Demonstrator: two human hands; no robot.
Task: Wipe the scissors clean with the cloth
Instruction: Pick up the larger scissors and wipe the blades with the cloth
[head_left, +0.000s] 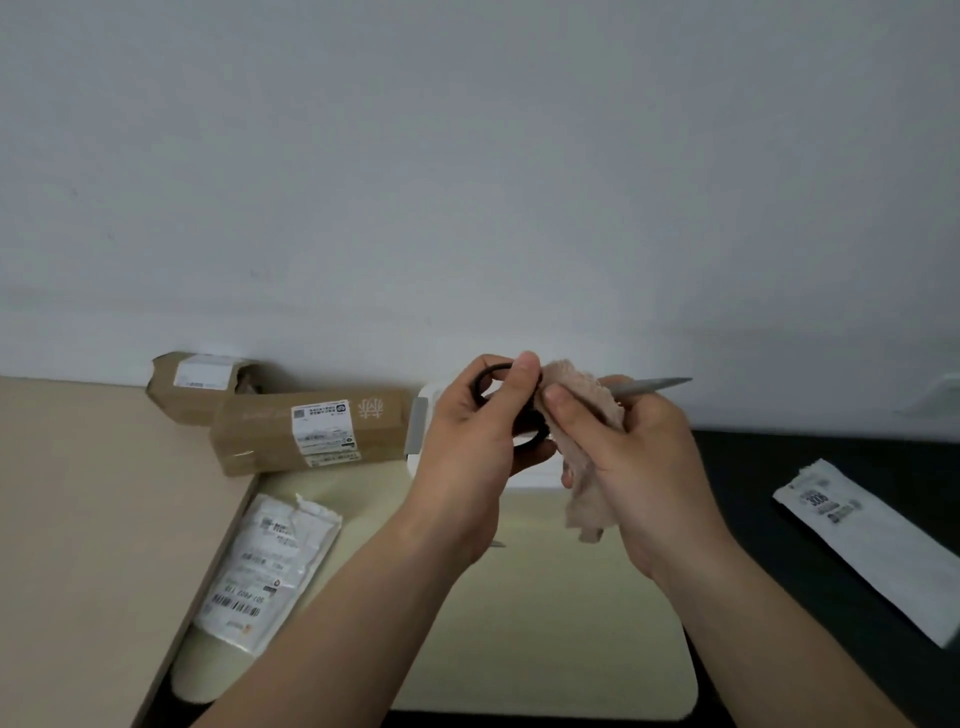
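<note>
Beige surface (78, 519): seen at the far left, running back to the white wall (467, 156).
Cardboard boxes: a smaller box (195, 387) was set against the wall; a longer box (306, 431) with a white printed label lay just in front of it, overlapping it.
White mailer (260, 566): a torn-open plastic pouch with a barcode label was laid on the left part of the pale mat (545, 649).
White container (423, 431): partly hidden behind the left hand, at the far edge of the mat.
Left hand (467, 447): raised above the mat; its fingers were closed around the black handle loops, thumb up over the upper loop.
Scissors (649, 385): held in the air between the two hands, handles to the left, grey blades pointed right and closed together; the middle of the blades was covered by the cloth.
Cloth (584, 431): a pinkish-beige rag was wrapped around the blades near the pivot, its loose end hung below the right hand.
Right hand (639, 462): closed on the cloth, thumb pressed on top, the blades pinched through the fabric.
Dark surface (779, 519): seen to the right of the mat.
White packet (872, 545): a long flat printed packet was laid on the dark surface, well apart from the hands.
</note>
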